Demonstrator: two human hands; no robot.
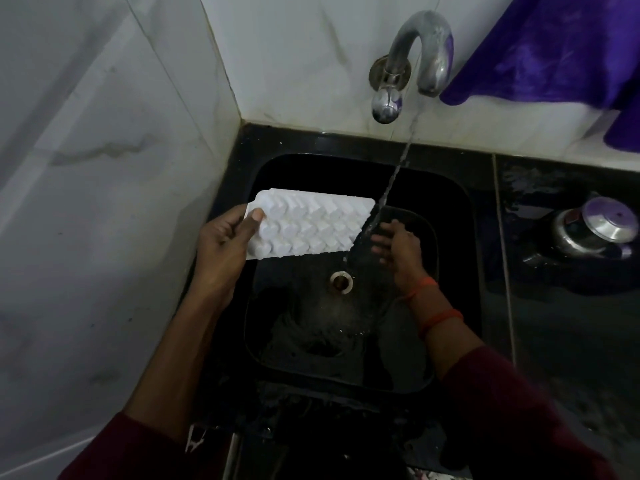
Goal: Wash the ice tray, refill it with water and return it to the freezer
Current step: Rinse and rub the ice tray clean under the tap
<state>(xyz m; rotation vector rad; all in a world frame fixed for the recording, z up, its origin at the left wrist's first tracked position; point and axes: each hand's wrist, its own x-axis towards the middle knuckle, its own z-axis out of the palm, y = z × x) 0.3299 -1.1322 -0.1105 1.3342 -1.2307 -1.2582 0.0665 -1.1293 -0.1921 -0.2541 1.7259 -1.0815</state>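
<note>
The left grip (225, 233) pinches the white ice tray (311, 223), underside up, over the black sink (450, 209). The right grip (398, 247), loosely spread, holds nothing under the tap's (433, 39) running water (398, 168).

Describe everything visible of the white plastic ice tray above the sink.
The white plastic ice tray is a rounded-cornered rectangle, turned underside up so rows of heart-shaped moulded cells show. It is tilted above the black sink. The left hand grips its left end, thumb on the cells. The water stream from the metal tap strikes its right end.
</note>
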